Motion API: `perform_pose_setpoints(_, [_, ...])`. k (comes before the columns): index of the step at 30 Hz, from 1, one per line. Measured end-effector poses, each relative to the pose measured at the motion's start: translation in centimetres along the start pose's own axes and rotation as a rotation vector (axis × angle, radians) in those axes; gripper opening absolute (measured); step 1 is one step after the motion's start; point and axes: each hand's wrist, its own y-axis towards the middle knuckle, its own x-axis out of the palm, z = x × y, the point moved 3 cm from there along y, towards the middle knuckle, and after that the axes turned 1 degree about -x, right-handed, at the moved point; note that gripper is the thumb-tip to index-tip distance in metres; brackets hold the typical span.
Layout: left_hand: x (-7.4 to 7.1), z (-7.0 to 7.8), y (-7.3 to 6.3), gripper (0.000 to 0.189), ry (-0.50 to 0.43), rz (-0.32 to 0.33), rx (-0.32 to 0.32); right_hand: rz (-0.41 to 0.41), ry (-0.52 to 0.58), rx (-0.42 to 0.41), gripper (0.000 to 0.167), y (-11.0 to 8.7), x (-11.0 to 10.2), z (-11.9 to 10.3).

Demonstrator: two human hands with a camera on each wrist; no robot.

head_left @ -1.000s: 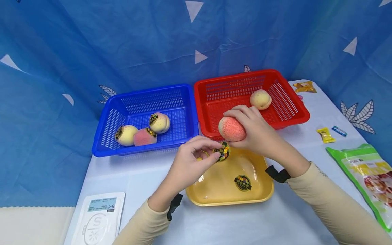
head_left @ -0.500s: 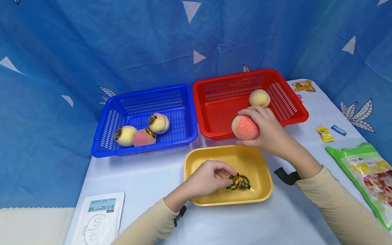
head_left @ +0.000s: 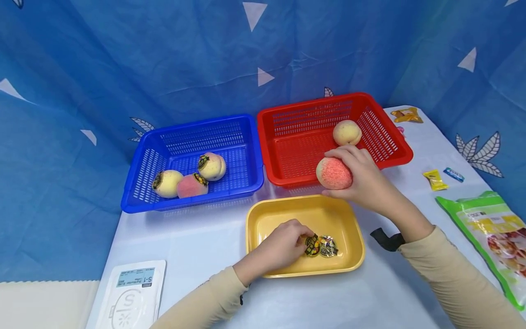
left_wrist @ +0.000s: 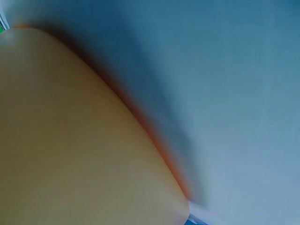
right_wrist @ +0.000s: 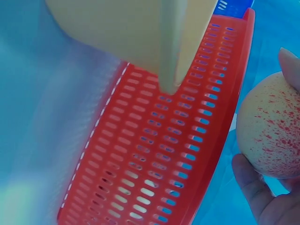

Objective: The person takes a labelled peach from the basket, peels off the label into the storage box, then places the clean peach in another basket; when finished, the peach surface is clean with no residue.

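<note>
My left hand (head_left: 283,244) reaches down into the yellow tray (head_left: 258,211). Its curled fingertips pinch the edge of a round black-and-gold sticker (head_left: 313,246). Beside that lies a second round sticker (head_left: 328,247), shiny with glare, on the tray floor. Over the near edge of the red basket (head_left: 276,170), my right hand (head_left: 365,178) grips a pink-red speckled peach (head_left: 334,173) between thumb and fingers. The right wrist view shows the same peach (right_wrist: 269,126) at its right side. Only the tray's outer wall (left_wrist: 70,131) fills the left wrist view; the hand is hidden there.
A bare peach (head_left: 347,132) sits in the red basket. The blue basket (head_left: 246,183) holds three stickered peaches (head_left: 212,167). A white packet (head_left: 131,294) lies front left; a green-edged bag (head_left: 489,233) and small wrapped candies (head_left: 435,180) lie right.
My left hand has brought its sticker down from beside the peach into the yellow tray, next to the other sticker. The right hand has shifted right with the peach.
</note>
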Motion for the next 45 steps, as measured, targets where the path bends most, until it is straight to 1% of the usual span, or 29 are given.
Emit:
perform_pose_setpoints(5, [0.2, 0.2, -0.3, 0.031, 0.105, -0.006, 0.054, 0.017, 0.02, 0.013, 0.075, -0.2, -0.2, 0.5])
perform_pose_setpoints(6, [0.2, 0.2, -0.4, 0.031, 0.125, -0.001, 0.066, 0.022, 0.025, 0.019, 0.075, -0.2, -0.3, 0.7])
perform_pose_setpoints(8, [0.0, 0.4, -0.6, 0.032, 0.168, 0.032, 0.091, 0.039, 0.031, 0.035, 0.077, -0.3, -0.6, 1.0])
perform_pose_setpoints(10, [-0.7, 0.7, -0.9, 0.033, 0.188, 0.089, 0.099, 0.061, 0.039, 0.052, 0.08, -0.2, -1.0, 1.5])
perform_pose_setpoints(13, [-2.4, 1.0, -1.1, 0.036, 0.218, 0.222, 0.1, 0.097, 0.073, 0.089, 0.082, -0.1, -1.7, 2.3])
perform_pose_setpoints(17, [-5.3, 0.6, -0.8, 0.045, 0.211, 0.4, 0.063, 0.112, 0.13, 0.197, 0.084, 0.4, -2.6, 3.8])
perform_pose_setpoints(19, [-6.7, 0.1, -0.5, 0.051, 0.183, 0.452, 0.025, 0.107, 0.145, 0.246, 0.085, 0.8, -2.9, 4.7])
perform_pose_setpoints(20, [-7.2, -0.3, -0.3, 0.054, 0.163, 0.467, 0.003, 0.104, 0.145, 0.259, 0.085, 1.0, -3.0, 5.1])
perform_pose_setpoints(22, [-8.2, -1.0, 0.2, 0.059, 0.122, 0.474, -0.047, 0.094, 0.144, 0.27, 0.084, 1.5, -3.1, 5.9])
perform_pose_setpoints(24, [-8.8, -1.9, 0.8, 0.064, 0.085, 0.462, -0.101, 0.077, 0.139, 0.268, 0.083, 2.0, -2.9, 6.5])
perform_pose_setpoints(27, [-9.2, -3.0, 1.6, 0.072, 0.061, 0.429, -0.174, 0.041, 0.128, 0.254, 0.082, 3.1, -2.4, 7.3])
perform_pose_setpoints(29, [-9.3, -3.5, 2.0, 0.076, 0.068, 0.411, -0.201, 0.01, 0.125, 0.237, 0.081, 4.0, -1.8, 7.5])
perform_pose_setpoints(31, [-9.2, -3.8, 2.3, 0.077, 0.097, 0.401, -0.213, -0.028, 0.119, 0.216, 0.079, 5.0, -1.2, 7.6])
perform_pose_setpoints(36, [-9.1, -4.0, 2.8, 0.076, 0.192, 0.389, -0.208, -0.159, 0.076, 0.198, 0.078, 7.4, 0.6, 7.8])
perform_pose_setpoints(41, [-9.0, -4.0, 2.8, 0.075, 0.211, 0.389, -0.202, -0.282, 0.028, 0.248, 0.082, 8.9, 2.4, 8.2])
perform_pose_setpoints(45, [-8.9, -4.1, 2.8, 0.075, 0.216, 0.388, -0.2, -0.332, -0.005, 0.279, 0.083, 9.7, 3.5, 8.6])
